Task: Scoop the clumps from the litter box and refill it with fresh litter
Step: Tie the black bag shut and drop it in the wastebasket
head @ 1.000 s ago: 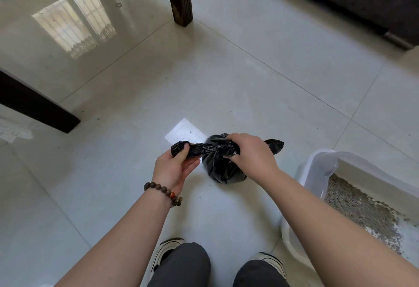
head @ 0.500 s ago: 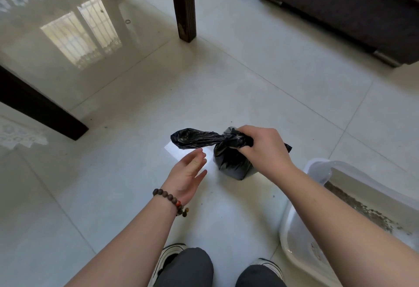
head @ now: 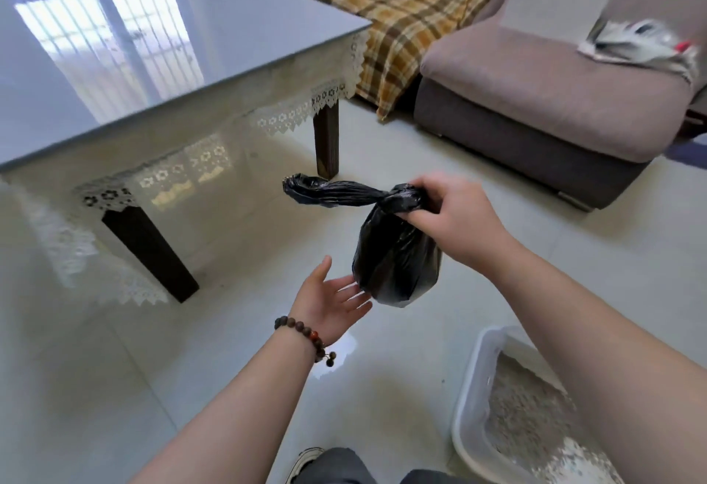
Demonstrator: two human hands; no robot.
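Up off the floor, right in front of me, hangs the black trash bag [head: 398, 257], knotted at the top. Its full belly drops straight down from the knot and the twisted tail sticks out sideways to the left, roughly level, toward the table leg [head: 326, 146]. So the bag's long axis is vertical and the tail runs crosswise.

My right hand [head: 451, 215] has the knot, fingers curled round it from the right, and it takes all the weight. My left hand [head: 329, 298] sits lower and a bit left, palm up, fingers loose and spread, holding nothing. The fingertips are just beside the bag's bottom, can't tell if they actually touch.

Next I'd guess it's either cupping the bottom with the left or just setting the bag aside. The left is nearer the belly, the right owns the knot.

The litter box [head: 472, 388] is on the floor, down at my right, below the right forearm, with litter in it. Refill not done yet, looks like.
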